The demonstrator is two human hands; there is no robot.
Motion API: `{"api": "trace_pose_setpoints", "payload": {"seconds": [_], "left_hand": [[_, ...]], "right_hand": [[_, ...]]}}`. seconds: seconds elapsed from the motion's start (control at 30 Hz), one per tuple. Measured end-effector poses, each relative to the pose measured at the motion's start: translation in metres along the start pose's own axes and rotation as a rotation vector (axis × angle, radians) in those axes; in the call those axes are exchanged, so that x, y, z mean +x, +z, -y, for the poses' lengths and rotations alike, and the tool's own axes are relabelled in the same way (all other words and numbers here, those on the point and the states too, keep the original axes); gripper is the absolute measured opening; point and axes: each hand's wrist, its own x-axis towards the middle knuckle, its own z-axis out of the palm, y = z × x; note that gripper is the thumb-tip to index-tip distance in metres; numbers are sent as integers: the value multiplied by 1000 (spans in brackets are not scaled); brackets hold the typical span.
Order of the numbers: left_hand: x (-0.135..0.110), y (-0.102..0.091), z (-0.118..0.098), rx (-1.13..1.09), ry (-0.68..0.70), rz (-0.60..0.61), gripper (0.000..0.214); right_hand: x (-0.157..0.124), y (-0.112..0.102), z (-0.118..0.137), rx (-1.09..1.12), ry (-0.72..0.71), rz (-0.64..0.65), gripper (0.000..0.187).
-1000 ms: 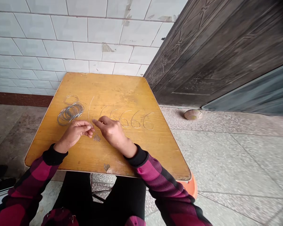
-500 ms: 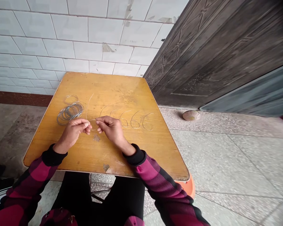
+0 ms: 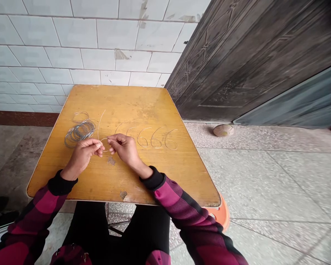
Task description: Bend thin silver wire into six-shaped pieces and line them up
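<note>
A thin metal wire is bent into a loop at its lower end, with a long curved tail rising above. My left hand pinches it on the left side of the loop. Between thumb and forefinger, my right hand grips the loop's right side. Several wires shaped like a 6 lie in a row to the right, among them a 6-shaped wire; my right hand partly covers the nearest ones. Beyond my left hand rests a coil of grey wire.
The wooden table has worn patches near its front edge. A white tiled wall stands behind it, and a dark carved door is at the right. An orange stool shows under the right corner. A rounded stone-like object lies on the floor.
My right hand has shifted slightly left, closer to my left hand, along the loop. The whole view has also moved a little. Both hands still hold the wire.
</note>
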Motion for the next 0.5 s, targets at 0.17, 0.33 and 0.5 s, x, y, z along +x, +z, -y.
{"api": "trace_pose_setpoints", "payload": {"seconds": [0.17,0.33,0.5], "left_hand": [[1,-2,0,-24,4,-17,17],[2,-3,0,-11,-15,20,17],[4,-2,6,66,-58,104,17]], "right_hand": [[-1,-11,3,57,57,59,42],[-3,-24,2,162,183,169,35],[-12,-23,-5,312,347,185,35]]}}
